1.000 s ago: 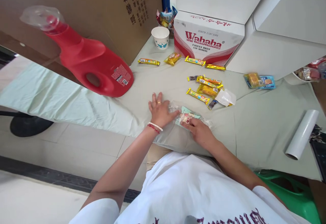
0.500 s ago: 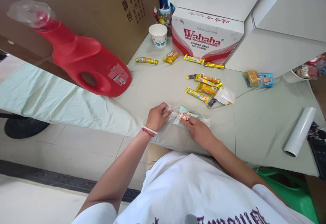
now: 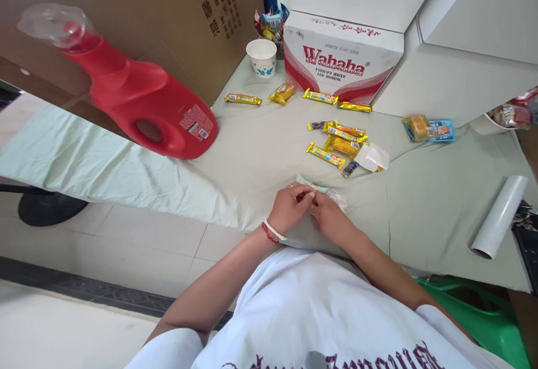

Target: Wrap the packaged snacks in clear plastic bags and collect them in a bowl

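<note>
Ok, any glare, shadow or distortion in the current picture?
Head view: soft light, faint shadows; head view, centre: small glints on the clear wrap by the right hand; head view, left: the red jug looks stretched, likely wide-angle distortion.

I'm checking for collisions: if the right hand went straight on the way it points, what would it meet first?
Probably the left hand, whose fingers lie just ahead of the right hand along its line; whether they touch is hard to tell.
</note>
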Motion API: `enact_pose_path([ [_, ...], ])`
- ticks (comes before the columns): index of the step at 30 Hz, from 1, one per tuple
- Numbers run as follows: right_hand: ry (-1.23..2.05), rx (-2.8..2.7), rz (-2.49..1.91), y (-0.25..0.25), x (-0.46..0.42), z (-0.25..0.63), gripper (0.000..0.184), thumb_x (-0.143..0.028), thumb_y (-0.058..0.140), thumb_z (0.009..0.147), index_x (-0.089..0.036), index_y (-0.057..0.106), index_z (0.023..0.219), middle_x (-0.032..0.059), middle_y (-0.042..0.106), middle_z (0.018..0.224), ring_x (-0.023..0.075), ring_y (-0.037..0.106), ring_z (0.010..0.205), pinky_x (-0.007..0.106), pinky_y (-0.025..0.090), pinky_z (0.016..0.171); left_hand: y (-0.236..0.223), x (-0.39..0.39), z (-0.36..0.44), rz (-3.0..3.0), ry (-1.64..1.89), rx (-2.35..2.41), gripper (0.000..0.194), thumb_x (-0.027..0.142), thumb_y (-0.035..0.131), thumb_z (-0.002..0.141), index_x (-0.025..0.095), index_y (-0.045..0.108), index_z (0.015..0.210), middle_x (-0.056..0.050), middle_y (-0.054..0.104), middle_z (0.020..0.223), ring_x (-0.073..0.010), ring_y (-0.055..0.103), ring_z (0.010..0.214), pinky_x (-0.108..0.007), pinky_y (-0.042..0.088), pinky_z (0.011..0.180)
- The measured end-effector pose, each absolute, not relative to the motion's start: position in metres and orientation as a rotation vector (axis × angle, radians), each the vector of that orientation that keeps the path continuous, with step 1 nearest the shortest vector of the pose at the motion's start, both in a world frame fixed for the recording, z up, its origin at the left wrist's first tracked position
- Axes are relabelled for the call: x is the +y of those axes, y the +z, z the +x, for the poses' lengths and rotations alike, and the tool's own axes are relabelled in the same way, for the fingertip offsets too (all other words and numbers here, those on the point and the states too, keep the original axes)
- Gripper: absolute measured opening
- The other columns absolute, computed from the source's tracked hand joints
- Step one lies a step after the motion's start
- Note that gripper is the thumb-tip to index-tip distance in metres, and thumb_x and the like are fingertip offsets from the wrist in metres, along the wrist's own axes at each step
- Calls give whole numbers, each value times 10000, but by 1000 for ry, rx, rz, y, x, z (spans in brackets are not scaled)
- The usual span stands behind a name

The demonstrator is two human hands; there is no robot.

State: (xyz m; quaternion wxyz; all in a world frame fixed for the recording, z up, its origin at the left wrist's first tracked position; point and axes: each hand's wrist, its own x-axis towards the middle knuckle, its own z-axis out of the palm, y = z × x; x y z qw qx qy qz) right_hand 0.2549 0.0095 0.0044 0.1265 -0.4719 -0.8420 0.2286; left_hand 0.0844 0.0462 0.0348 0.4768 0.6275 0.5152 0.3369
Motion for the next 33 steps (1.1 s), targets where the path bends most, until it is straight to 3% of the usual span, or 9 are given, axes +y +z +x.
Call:
enact_pose_path([
  [3,700,-2475,-1286,14,4,264,391,-138,512,952,-213,702,1286,138,574,1174,282,506,1095,460,497,953,26,41,91,1597,792,1194,330,202,479,916,223,779,1051,-70,730,1081,-208,677,1046,-375,538,989],
  [6,779,-2482,-1168,29,-5,276,439,-163,576,936,-261,663,1355,147,540,1320,301,493,1208,512,477,1034,20,40,92,1801,769,1143,411,123,434,899,212,768,1121,-90,688,1136,-216,633,1121,-388,521,1038],
  [8,872,-2441,-1111,36,-12,286,404,-193,575,959,-266,661,1346,138,550,1374,291,506,1253,497,476,1057,16,38,95,1996,734,1138,423,104,431,903,193,748,1169,-111,663,1144,-229,611,1119,-400,519,1034],
  [11,947,-2187,-1256,35,-18,299,308,-253,498,1023,-245,676,1275,102,672,1214,236,618,1104,409,529,969,11,31,102,2249,637,1187,413,101,437,925,141,700,1241,-151,637,1202,-261,581,1134,-426,501,1045],
  [13,781,-1921,-1542,28,-17,305,306,-323,462,1046,-218,677,1238,95,695,1072,232,639,980,392,540,891,9,27,107,2352,560,1231,414,103,435,939,107,667,1281,-172,628,1229,-278,570,1134,-439,491,1047],
  [17,330,-1735,-1929,11,-8,307,443,-466,572,975,-140,657,1262,176,618,1101,333,545,1047,510,491,923,12,23,111,2449,449,1313,410,139,430,966,148,630,1324,-155,631,1248,-283,568,1117,-447,494,1007],
  [22,302,-1879,-1806,16,-5,301,139,-280,595,936,-194,699,971,169,610,1166,336,512,1113,507,449,976,16,20,110,2476,353,1376,419,164,441,972,203,616,1350,-142,637,1293,-293,567,1118,-448,489,900],
  [27,674,-1782,-1682,39,13,286,146,-301,524,974,-218,645,976,51,679,898,217,623,822,335,500,777,8,14,113,2516,340,1398,457,166,405,990,192,572,1414,-154,607,1405,-313,568,1161,-474,466,911],
  [33,752,-1834,-1536,19,58,249,241,-232,445,969,-212,679,1023,80,700,995,227,645,950,355,509,884,3,17,98,2299,597,1223,483,114,484,872,153,617,1335,-171,572,1447,-315,517,1346,-503,457,1094],
])
